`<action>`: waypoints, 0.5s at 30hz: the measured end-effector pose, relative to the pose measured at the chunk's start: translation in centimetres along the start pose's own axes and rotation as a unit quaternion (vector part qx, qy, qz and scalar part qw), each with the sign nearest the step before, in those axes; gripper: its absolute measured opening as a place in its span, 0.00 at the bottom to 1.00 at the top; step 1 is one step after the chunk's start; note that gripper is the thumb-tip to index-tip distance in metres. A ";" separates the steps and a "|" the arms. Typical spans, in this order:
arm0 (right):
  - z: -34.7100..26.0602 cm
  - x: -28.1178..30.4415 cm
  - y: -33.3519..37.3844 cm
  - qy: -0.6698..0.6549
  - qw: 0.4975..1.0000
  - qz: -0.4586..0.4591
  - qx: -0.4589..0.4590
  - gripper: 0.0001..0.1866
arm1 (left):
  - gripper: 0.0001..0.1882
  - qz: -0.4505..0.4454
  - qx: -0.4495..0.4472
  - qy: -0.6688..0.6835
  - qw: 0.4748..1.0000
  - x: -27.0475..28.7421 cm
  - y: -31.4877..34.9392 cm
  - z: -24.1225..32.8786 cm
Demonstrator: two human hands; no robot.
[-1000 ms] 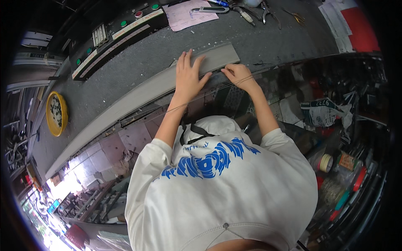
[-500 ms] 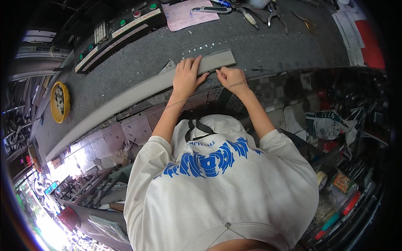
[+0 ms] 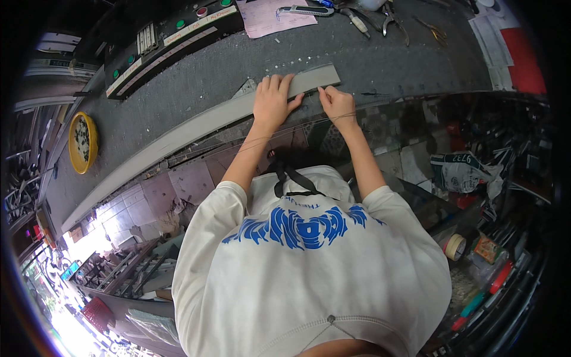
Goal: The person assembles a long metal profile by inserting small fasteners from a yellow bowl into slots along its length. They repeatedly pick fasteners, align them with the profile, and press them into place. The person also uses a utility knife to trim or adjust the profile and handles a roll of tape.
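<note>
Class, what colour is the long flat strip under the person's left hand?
The long flat strip is light grey, seen best in the head view.

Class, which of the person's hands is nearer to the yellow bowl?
Left. The left hand rests on the grey strip, well to the right of the yellow bowl; the right hand is farther right, near the strip's end.

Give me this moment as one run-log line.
left hand: on grey strip | right hand: pinched beside strip's near edge, contents unclear | yellow container: on bench
</note>
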State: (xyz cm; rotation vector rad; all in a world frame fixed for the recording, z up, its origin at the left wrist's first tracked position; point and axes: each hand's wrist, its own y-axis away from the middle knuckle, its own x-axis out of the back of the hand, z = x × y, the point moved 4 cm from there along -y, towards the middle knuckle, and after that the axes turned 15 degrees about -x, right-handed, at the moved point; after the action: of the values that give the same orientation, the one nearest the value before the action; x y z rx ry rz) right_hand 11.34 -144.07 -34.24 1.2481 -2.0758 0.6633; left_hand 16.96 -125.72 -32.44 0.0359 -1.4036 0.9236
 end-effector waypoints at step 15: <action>43.5 34.3 -3.7 -0.489 0.756 -0.238 -0.364 0.37 | 0.30 -0.041 0.062 -0.044 0.996 0.2 -0.5 0.9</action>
State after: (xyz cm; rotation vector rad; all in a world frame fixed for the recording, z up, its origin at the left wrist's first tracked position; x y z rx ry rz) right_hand -8.55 -195.67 -38.67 1.6552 -2.1648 -1.1985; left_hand 16.50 -126.43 -31.80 0.2279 -1.4143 0.9493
